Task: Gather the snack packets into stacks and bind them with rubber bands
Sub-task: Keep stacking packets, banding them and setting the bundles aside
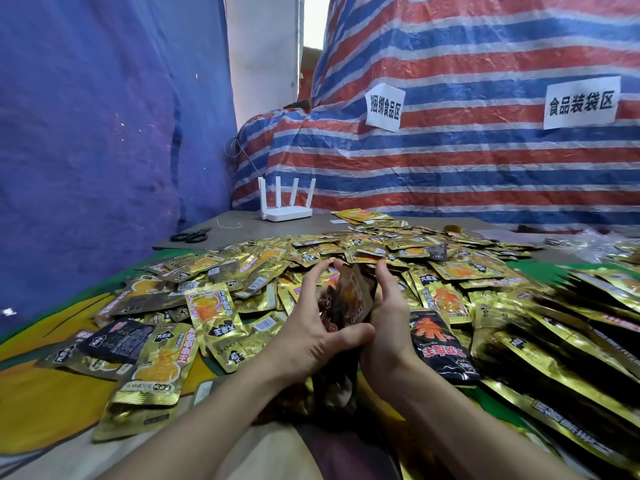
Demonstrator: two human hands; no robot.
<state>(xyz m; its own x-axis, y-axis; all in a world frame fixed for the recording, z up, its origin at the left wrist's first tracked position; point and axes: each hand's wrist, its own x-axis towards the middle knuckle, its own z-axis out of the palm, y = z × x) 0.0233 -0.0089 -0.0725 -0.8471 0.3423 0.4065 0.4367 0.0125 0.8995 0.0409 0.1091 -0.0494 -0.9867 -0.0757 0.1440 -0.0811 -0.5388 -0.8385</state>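
**Both hands on one stack, over the loose heap**

L hand (311,330) and R hand (389,323) hold a small stack of dark brown-and-orange foil snack packets (351,296) btwn them, on edge, raised just above the heap in front of the person.

L hand: fingers curled up round the stack's left side, tips at its top edge, thumb (349,332) laid across its near lower end. R hand: palm against the stack's right side, fingers (381,268) lightly curved up along it, tips near the top corner; R thumb hidden behind the stack.

Under and around the hands lies a wide loose heap of shiny gold foil snack packets w/ orange print (242,289), overlapping every which way, some face down. Just R of the R wrist lies a black foil packet w/ red-orange print (438,344), flat on the heap. More gold pkts run along the R edge, blurred.

The heap sits on a green-and-yellow printed mat (45,393) and, farther back, a grey table top (242,223). On the table behind: a white router w/ four upright antennas (286,211) and, well L of it, black-handled scissors (192,234).

Backdrop: a blue tarp (86,150) at L, a red-white-blue striped tarp (467,168) at R w/ two white paper signs in black characters (385,107) (581,102) stuck on it.
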